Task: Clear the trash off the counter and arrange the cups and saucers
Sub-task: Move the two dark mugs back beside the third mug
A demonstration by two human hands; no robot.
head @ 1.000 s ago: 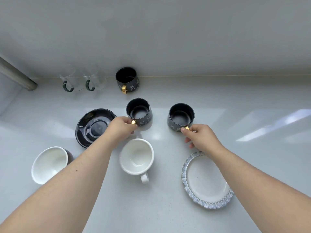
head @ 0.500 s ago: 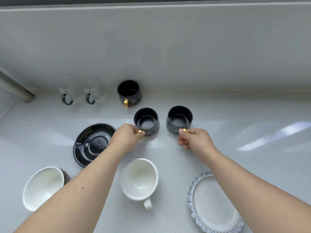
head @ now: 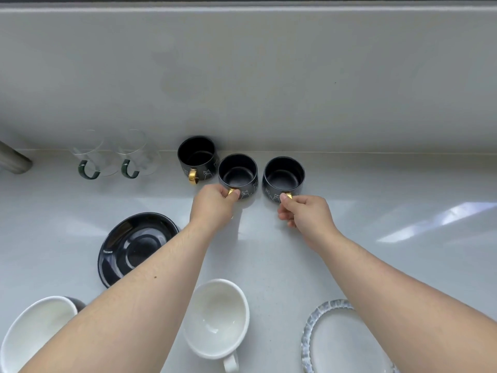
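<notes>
Three black cups with gold handles stand in a row near the back wall. My left hand [head: 213, 203] pinches the handle of the middle black cup [head: 238, 172]. My right hand [head: 304, 215] pinches the handle of the right black cup [head: 284, 175]. The left black cup [head: 197, 157] stands free against the wall, touching or nearly touching the middle one. A black saucer [head: 137, 244] lies under my left forearm's side. A white cup [head: 216, 321] sits near the front, between my arms. A blue-rimmed white saucer [head: 330, 343] lies at the front right.
Two clear glass mugs [head: 91, 157] with green handles stand at the back left, the second glass mug [head: 135, 156] beside the first. A white bowl-like cup [head: 35, 332] is at the front left. A grey metal pipe [head: 13, 161] juts in at the far left.
Both hands have slid the two black cups away from me toward the back wall, lining them up beside the third black cup.
</notes>
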